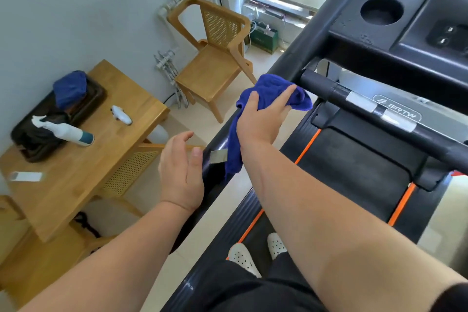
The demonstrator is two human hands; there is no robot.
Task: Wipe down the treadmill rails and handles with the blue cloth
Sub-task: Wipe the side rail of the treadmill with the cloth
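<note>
My right hand (263, 119) grips the blue cloth (271, 94) and presses it round the treadmill's left side rail (298, 58), just below where the rail meets the black console (379, 30). A tail of the cloth hangs down beside my wrist. My left hand (181, 172) hovers with relaxed fingers beside the lower part of the same rail, holding nothing. The black crossbar handle (374, 106) with silver sensor plates runs to the right of the cloth. My feet in white shoes (243, 258) stand on the belt.
A wooden table (106, 159) at the left carries a white spray bottle (65, 132), a dark tray (27, 144) with a second blue cloth (71, 88), and a remote (26, 176). A wooden chair (212, 58) stands by the wall.
</note>
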